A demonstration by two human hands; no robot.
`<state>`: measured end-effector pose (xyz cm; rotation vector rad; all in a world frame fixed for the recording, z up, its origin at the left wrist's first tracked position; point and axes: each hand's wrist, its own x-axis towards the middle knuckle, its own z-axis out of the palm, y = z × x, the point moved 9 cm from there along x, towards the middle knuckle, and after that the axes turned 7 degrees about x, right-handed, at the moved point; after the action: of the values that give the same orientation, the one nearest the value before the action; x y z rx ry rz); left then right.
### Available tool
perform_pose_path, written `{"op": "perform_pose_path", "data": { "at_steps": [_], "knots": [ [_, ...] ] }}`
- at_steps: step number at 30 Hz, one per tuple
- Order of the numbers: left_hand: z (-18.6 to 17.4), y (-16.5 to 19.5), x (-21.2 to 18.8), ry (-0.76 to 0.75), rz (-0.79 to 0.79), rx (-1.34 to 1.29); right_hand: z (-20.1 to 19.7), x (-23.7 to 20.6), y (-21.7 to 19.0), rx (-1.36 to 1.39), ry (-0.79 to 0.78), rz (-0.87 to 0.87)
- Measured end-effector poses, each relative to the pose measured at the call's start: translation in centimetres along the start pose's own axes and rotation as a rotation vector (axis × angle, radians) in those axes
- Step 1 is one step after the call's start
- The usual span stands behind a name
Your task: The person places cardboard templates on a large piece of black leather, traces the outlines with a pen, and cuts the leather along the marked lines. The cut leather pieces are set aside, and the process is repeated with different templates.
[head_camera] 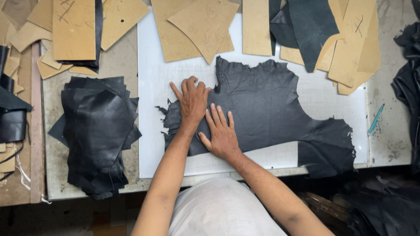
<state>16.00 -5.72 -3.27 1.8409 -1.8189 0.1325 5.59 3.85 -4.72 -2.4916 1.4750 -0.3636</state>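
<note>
Both hands, left hand [192,101] and right hand [222,133], press flat, fingers spread, on the black leather hide [271,109]; tan cardboard patterns [205,26] lie far.

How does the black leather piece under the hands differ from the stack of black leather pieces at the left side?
The black leather piece is one large sheet spread flat on the white board; the stack of black leather pieces is many smaller cuts piled up on the grey table. The left hand and right hand press on the sheet; nothing touches the stack. The sheet looks matte, the stack shinier. Both have irregular edges.
</note>
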Motion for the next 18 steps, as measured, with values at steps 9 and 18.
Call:
{"op": "perform_pose_path", "data": {
  "at_steps": [9, 18],
  "knots": [
    [-1.8, 0.0, -1.8, 0.108, 0.05, -0.025, -0.4, -2.0, 1.7, 0.047, -0.001, -0.076],
    [-5.3, -2.3, -14.5, 0.024, 0.189, 0.072, -8.1, -4.0, 23.7, -0.026, 0.179, 0.367]
  ]
}}
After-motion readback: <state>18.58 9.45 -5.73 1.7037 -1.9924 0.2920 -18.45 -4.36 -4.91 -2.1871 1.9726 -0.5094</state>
